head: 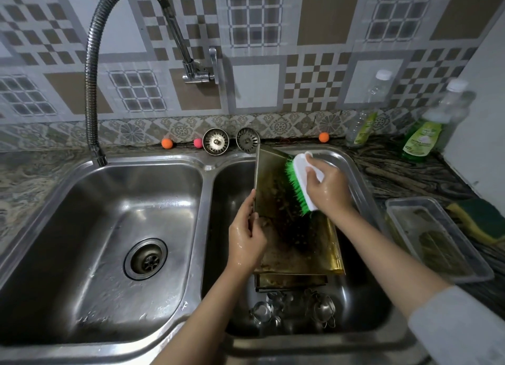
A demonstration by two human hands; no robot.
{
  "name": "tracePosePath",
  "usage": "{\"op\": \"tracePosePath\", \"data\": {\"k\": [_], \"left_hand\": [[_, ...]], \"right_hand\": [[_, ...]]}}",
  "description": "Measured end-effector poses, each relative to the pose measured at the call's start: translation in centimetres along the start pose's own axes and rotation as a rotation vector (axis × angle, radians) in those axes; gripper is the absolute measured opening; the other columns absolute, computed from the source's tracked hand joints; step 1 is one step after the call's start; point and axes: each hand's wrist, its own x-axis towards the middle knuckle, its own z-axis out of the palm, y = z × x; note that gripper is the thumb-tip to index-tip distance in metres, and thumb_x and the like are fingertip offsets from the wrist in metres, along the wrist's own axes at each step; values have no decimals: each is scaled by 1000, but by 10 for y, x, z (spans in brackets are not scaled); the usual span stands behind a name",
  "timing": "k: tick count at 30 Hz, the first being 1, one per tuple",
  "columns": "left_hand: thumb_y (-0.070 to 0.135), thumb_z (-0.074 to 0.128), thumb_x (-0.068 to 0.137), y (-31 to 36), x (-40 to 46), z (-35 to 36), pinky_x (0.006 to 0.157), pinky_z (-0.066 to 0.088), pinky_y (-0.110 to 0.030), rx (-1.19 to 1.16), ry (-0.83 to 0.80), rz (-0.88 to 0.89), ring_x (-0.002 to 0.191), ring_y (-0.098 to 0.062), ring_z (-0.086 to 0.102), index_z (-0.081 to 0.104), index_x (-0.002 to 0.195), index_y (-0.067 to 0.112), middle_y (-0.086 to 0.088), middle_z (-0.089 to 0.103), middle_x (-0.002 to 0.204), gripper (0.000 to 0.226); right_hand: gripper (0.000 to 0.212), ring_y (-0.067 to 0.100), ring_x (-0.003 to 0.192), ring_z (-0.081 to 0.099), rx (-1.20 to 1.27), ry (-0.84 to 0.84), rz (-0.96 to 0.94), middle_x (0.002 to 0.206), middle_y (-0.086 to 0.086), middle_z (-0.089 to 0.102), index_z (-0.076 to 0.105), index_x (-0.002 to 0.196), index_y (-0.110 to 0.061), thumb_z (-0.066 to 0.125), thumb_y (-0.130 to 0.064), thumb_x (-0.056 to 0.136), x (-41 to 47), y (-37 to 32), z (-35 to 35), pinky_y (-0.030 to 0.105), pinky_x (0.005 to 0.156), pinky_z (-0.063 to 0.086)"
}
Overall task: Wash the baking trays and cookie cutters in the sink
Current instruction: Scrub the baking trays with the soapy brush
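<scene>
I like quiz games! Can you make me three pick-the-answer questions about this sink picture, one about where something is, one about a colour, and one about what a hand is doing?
1. Where are the cookie cutters?
A. In the left basin
B. In the right basin, on the side nearest the person
C. On the counter

2. What colour are the bristles of the scrub brush?
A. Green
B. Blue
C. Red

3. What is the left hand doing?
A. Turning the tap
B. Hanging idle
C. Gripping the edge of the baking tray

Answers:
1. B: the shiny metal cutters lie in the bottom of the right basin, below the trays.
2. A: green bristles press on the tray under the white handle held by the right hand.
3. C: its fingers curl round the tray's left edge, holding it tilted up.
</scene>
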Motion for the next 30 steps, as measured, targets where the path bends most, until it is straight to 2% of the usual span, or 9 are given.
{"op": "tracePosePath", "data": {"k": [5,7,10,14,18,21,24,27,30], "left_hand": [[-2,44,91,2,7,3,106,43,-42,-19,30,-22,128,-12,50,46,138,24,-1,55,136,53],[-3,44,92,1,4,-1,107,43,-41,-18,33,-23,129,-11,49,45,136,29,1,54,138,55],[1,45,92,6,-1,1,106,44,-40,-20,1,-17,128,-10,50,45,137,30,2,56,136,53],[10,42,86,5,2,-1,105,44,-44,-11,59,-19,125,-16,54,46,131,38,-3,59,131,53],[5,44,92,1,4,-15,104,44,-46,-11,77,-34,124,-25,54,47,131,40,-10,61,128,52],[-3,45,94,13,-1,-2,107,43,-35,-34,-3,8,126,-15,52,48,136,24,-4,58,133,50],[-1,44,94,14,4,5,107,41,-26,-65,37,14,124,-3,50,51,134,14,0,57,133,43],[5,43,93,11,11,-8,104,39,-16,-71,110,-5,124,1,49,52,132,16,8,55,130,41],[-2,43,95,16,11,-9,103,36,-10,-41,123,7,125,3,45,52,133,11,11,52,131,41]], "right_hand": [[37,18,65,67,7,-155,-258,105,9,72,57,131,-22,53,-21,94,-41,-24,13,34,56,55],[38,24,54,62,-34,-113,-176,100,15,72,55,132,-23,52,-22,94,-25,-7,6,39,49,53],[36,26,78,68,-54,15,-11,110,13,69,57,130,-16,53,-19,94,-9,4,4,30,70,56],[37,19,88,68,122,-164,-154,117,5,68,57,130,-25,53,-24,94,-46,-28,20,28,78,56],[39,23,51,59,-53,-142,-115,94,15,72,54,132,-29,51,-27,93,-19,2,1,38,50,52],[36,28,88,67,-72,14,-34,108,14,70,58,129,-15,53,-19,93,5,-3,-3,38,73,56],[36,24,100,67,67,-111,-179,119,5,67,59,128,-17,55,-20,92,-21,-37,11,38,84,55],[39,22,82,70,51,-261,-319,103,8,72,58,129,-27,51,-34,91,-42,-34,4,40,68,57],[37,18,47,56,-60,-137,-201,81,11,73,56,129,-27,53,-28,93,-13,-16,-6,30,42,44]]}}
